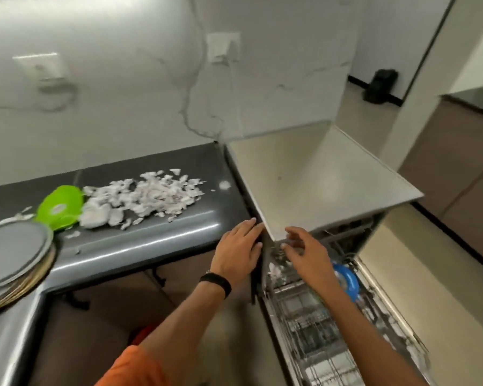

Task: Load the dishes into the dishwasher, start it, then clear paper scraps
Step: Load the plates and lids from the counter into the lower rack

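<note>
The dishwasher (318, 174) stands at the right with its wire rack (313, 324) pulled out toward me. A blue dish (347, 281) sits in the rack. My left hand (239, 247) lies flat with straight fingers against the dishwasher's front left corner. My right hand (301, 246) hovers over the rack's far end, fingers spread and loosely bent, holding nothing. White paper scraps (142, 196) are heaped on the dark counter (151, 240). A green bowl (60, 207) lies tilted beside the scraps, and grey plates (11, 252) are stacked at the left.
Two wall sockets (223, 48) with cords sit on the marble backsplash. A black bag (381, 84) stands on the floor in the far doorway. Brown cabinets (457, 151) line the right side. Something red-orange (144, 334) shows on the floor under the counter.
</note>
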